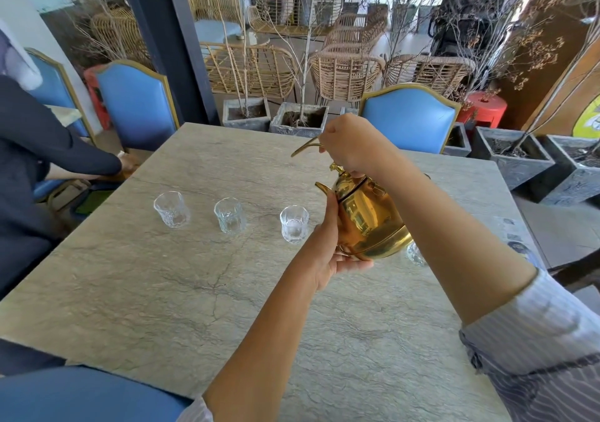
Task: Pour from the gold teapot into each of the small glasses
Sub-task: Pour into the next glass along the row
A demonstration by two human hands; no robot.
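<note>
The gold teapot (367, 217) hangs above the stone table (162, 291), tilted with its spout (323, 187) pointing left. My right hand (349, 144) is closed on its arched handle from above. My left hand (328, 252) cups the pot's underside and left flank. Three small clear glasses stand in a row to the left: one at the far left (171, 209), one in the middle (230, 215), and one nearest the spout (294, 224). A further glass (415, 254) peeks out under the pot and my right forearm, mostly hidden.
Another person's dark sleeve and hand (126, 163) rest at the table's left edge. Blue chairs stand at the far left (138, 105), far right (409, 118) and near left (81, 395). Stone planters (300, 119) line the floor beyond.
</note>
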